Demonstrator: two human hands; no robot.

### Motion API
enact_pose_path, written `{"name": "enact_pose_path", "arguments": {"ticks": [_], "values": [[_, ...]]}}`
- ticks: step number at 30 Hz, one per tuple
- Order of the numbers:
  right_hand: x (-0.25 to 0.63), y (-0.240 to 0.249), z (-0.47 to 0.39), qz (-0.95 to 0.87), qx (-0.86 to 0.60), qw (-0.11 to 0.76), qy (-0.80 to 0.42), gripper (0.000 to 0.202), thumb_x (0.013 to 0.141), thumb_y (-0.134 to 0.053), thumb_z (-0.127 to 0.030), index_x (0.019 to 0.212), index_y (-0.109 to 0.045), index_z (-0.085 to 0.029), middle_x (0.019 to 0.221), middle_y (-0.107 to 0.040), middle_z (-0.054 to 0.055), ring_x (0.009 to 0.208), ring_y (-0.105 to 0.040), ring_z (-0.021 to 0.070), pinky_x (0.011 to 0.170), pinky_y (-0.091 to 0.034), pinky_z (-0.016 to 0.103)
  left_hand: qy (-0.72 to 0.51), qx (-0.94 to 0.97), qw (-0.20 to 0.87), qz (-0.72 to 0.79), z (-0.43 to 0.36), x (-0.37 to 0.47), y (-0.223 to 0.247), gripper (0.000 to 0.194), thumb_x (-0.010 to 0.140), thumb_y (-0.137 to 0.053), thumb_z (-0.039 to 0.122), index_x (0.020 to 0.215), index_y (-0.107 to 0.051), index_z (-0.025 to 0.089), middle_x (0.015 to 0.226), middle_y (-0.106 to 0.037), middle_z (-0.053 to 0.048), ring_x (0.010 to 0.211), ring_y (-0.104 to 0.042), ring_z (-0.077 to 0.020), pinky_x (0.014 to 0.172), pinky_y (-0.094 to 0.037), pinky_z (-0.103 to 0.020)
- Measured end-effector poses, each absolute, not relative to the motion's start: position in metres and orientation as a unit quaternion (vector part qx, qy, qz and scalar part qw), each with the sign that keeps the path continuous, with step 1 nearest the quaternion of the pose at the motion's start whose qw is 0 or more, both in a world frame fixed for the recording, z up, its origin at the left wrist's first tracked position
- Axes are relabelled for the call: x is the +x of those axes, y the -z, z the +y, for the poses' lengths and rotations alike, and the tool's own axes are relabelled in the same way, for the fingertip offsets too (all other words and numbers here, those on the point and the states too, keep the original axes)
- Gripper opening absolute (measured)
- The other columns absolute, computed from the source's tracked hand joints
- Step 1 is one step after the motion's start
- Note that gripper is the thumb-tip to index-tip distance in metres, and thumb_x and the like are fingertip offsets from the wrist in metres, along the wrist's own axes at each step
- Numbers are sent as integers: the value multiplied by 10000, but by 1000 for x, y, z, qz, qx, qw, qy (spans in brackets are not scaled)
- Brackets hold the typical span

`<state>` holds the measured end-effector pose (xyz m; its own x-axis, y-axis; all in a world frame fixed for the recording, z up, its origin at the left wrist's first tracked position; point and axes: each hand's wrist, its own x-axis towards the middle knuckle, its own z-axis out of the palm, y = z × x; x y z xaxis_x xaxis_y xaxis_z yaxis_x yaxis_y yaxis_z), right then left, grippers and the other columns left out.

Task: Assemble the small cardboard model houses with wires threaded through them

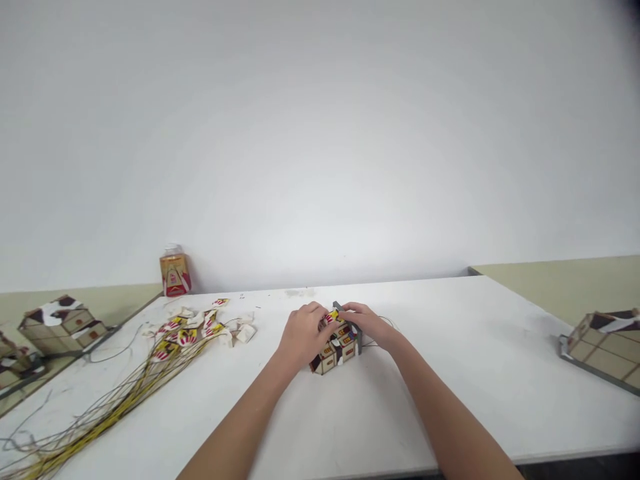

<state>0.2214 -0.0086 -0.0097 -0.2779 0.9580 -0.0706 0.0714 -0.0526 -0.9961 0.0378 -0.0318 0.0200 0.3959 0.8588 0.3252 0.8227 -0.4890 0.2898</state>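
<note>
In front of me on the white table is a small model house (329,361), cream with dark brown trim and a grey base edge. My left hand (303,335) is closed over its left side, thumb and fingers pinched at a small yellow, red and white printed tag (331,316) on top. On the far right side, my right hand (367,323) curls its fingers over the grey edge. A thin wire (387,323) shows beside my right wrist. Both hands cover part of the house, so how the tag sits on it is hidden.
Left on the table (450,400) lies a pile of printed tags (187,337) with long yellow and dark wires (125,407). A red-gold bottle (175,272) stands near the wall. More model houses sit at the left (63,325) and right (607,343).
</note>
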Motion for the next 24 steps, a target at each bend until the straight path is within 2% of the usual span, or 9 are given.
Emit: {"name": "enact_pose_path", "arguments": {"ticks": [6, 13, 24], "values": [[219, 3, -15, -568, -468, 386, -556, 267, 699, -671, -444, 834, -651, -215, 903, -657, 9, 853, -592, 187, 725, -439, 286, -211, 838, 55, 500, -33, 34, -18, 338, 912, -427, 493, 975, -589, 202, 1005, -628, -56, 964, -580, -224, 833, -419, -366], [220, 12, -11, -572, -440, 385, -575, 299, 698, -688, -444, 895, -650, -223, 833, -674, 11, 778, -611, 181, 687, -442, 292, -183, 849, 26, 494, -36, 33, -25, 319, 922, -424, 465, 899, -582, 189, 987, -628, -71, 930, -585, -226, 797, -416, -356], [216, 11, -9, -564, -439, 400, -574, 247, 666, -718, -385, 834, -668, -211, 795, -686, 13, 748, -625, 179, 690, -452, 295, -156, 856, 18, 493, -38, 33, -27, 313, 931, -413, 457, 913, -573, 188, 990, -633, -79, 928, -585, -226, 795, -413, -352]]}}
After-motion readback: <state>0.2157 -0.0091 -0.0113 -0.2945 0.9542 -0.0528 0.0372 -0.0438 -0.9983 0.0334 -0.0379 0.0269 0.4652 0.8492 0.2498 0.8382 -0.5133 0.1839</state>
